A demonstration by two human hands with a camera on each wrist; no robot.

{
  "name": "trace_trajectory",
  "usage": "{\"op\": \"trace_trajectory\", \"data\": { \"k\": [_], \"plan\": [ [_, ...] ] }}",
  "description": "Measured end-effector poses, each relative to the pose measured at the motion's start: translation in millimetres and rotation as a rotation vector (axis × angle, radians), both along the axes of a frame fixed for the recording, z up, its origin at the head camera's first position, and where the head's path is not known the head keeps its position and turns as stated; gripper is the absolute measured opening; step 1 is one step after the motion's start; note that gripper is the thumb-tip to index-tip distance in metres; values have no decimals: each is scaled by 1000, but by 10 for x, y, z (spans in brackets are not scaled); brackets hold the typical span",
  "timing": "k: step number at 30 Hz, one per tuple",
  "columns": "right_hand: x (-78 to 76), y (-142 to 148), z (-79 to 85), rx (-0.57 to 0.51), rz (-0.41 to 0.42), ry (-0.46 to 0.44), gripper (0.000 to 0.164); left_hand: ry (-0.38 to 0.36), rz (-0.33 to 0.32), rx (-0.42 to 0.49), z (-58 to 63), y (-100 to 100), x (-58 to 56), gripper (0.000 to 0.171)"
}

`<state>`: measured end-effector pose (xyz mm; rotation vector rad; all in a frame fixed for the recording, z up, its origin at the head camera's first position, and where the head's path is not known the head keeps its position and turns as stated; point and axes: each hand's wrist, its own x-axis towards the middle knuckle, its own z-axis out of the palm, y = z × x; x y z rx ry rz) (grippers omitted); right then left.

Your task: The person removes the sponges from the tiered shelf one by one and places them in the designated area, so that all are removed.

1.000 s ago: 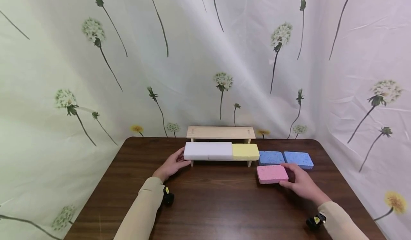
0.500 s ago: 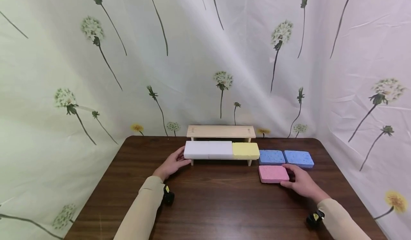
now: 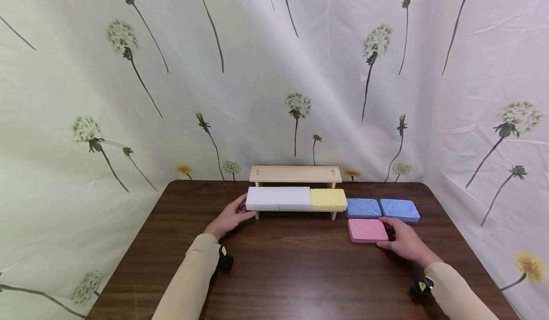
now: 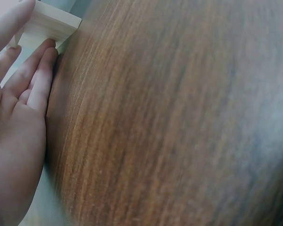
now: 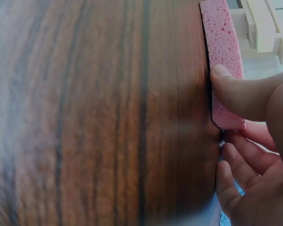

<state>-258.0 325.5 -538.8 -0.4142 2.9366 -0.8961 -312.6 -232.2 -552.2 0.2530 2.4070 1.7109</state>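
Observation:
A low two-tier wooden rack (image 3: 296, 174) stands at the back middle of the table. Its front tier bears white blocks (image 3: 278, 198) and, to their right, a yellow sponge (image 3: 328, 199). My left hand (image 3: 229, 219) grips the rack's left end, thumb at the front; in the left wrist view its lower fingers (image 4: 40, 80) stretch along the tabletop. My right hand (image 3: 405, 240) pinches the right end of a pink sponge (image 3: 368, 230) that lies flat. In the right wrist view the thumb (image 5: 236, 92) presses on the sponge's near long side, other fingers curled behind.
Two blue sponges, a left one (image 3: 363, 208) and a right one (image 3: 400, 210), lie side by side to the right of the rack, just behind the pink sponge. Beyond the dark wooden table (image 3: 291, 272) hangs a pale curtain (image 3: 249, 96) with a dandelion print.
My right hand has slid the pink sponge a little to the right, in front of the left blue sponge. My left hand has stayed at the rack's end.

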Motion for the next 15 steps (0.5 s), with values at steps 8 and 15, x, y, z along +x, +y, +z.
{"op": "trace_trajectory", "data": {
  "k": [8, 15],
  "plan": [
    [12, 25, 16, 14, -13, -9, 76, 8, -2, 21, -38, -2, -8, 83],
    [14, 38, 15, 17, -5, -9, 76, 12, 0, 1, -13, -6, 4, 82]
  ]
}}
